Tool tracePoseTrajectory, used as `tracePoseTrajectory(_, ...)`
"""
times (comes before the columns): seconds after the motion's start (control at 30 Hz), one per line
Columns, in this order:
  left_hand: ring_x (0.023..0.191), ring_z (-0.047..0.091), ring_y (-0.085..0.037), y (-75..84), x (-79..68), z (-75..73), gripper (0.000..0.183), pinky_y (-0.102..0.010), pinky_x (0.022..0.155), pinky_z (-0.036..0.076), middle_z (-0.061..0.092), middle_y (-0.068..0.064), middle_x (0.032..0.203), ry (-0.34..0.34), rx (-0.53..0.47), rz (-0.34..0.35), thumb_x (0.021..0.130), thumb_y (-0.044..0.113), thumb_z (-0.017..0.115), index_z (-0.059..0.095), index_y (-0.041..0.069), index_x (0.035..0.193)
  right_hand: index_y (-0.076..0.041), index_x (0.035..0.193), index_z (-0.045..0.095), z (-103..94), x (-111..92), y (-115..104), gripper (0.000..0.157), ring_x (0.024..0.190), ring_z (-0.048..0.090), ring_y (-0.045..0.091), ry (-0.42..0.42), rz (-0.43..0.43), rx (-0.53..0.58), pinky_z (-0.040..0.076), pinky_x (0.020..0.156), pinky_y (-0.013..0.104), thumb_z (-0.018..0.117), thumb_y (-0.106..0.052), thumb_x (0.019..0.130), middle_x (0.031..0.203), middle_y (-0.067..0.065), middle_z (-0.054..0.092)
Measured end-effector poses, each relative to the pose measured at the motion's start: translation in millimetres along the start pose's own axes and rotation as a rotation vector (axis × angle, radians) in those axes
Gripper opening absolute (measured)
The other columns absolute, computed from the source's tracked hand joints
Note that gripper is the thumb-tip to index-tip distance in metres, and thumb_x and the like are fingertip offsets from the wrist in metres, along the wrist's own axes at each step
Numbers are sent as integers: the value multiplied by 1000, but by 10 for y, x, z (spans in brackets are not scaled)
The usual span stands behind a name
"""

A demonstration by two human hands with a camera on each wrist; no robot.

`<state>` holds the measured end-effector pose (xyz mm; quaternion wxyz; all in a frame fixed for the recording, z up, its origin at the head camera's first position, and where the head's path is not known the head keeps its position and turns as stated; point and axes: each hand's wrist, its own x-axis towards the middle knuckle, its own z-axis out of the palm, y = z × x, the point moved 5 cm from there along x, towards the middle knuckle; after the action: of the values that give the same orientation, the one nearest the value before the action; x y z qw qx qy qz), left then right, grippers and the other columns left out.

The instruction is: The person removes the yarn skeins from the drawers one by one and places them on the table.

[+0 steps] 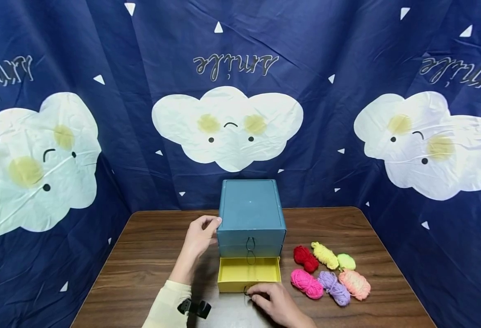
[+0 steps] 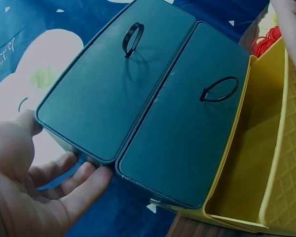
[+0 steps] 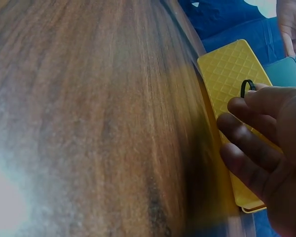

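Note:
A blue-green drawer cabinet [image 1: 251,205] stands at the middle of the table, its bottom yellow drawer [image 1: 229,287] pulled out toward me. The drawer's yellow inner floor shows. My right hand [image 1: 279,303] is at the drawer's front, where thumb and index finger pinch its black loop pull [image 3: 245,88]; the other fingers spread beside the quilted yellow face. At the cabinet's left side, my left hand [image 1: 199,236] rests its fingertips and thumb on the wall and edge, fingers loosely extended. Two blue-green drawers above, each with a black loop [image 2: 133,40], are closed.
Right of the cabinet lie several yarn skeins: red [image 1: 306,258], yellow [image 1: 324,255], lime green [image 1: 346,262], pink [image 1: 307,284], purple [image 1: 333,288] and peach [image 1: 354,284]. A dark blue cloth [image 1: 322,41] with clouds surrounds the wooden table [image 1: 142,273] at back and sides.

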<state>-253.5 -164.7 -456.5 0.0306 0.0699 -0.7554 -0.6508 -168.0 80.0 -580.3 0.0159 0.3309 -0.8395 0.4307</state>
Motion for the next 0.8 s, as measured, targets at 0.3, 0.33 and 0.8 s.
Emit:
tracePoseTrajectory(0.3, 88, 62, -19, -1, -5, -8, 40, -50, 86, 62, 62, -11, 101, -2, -3, -2, 99, 34, 70, 69, 1, 121, -21, 107, 80, -30, 72, -2, 17, 98, 73, 7, 74, -50, -23, 60, 86, 27, 73, -11, 95, 104, -11, 78)
tracePoseTrajectory(0.33, 88, 62, -19, -3, -4, -7, 40, -50, 86, 62, 62, -11, 101, -3, -2, -1, 99, 34, 70, 69, 1, 121, -22, 107, 80, -36, 81, -2, 17, 99, 73, 7, 75, -46, -25, 60, 86, 27, 73, -12, 95, 104, -11, 78)
tracePoseTrajectory(0.8, 86, 63, -19, 3, -9, -11, 40, -46, 83, 63, 61, -11, 97, -5, 8, 8, 99, 34, 70, 69, 0, 121, -23, 106, 80, -94, 214, 43, 17, 100, 72, 8, 58, -4, -72, 59, 89, 31, 73, -13, 95, 105, -13, 77)
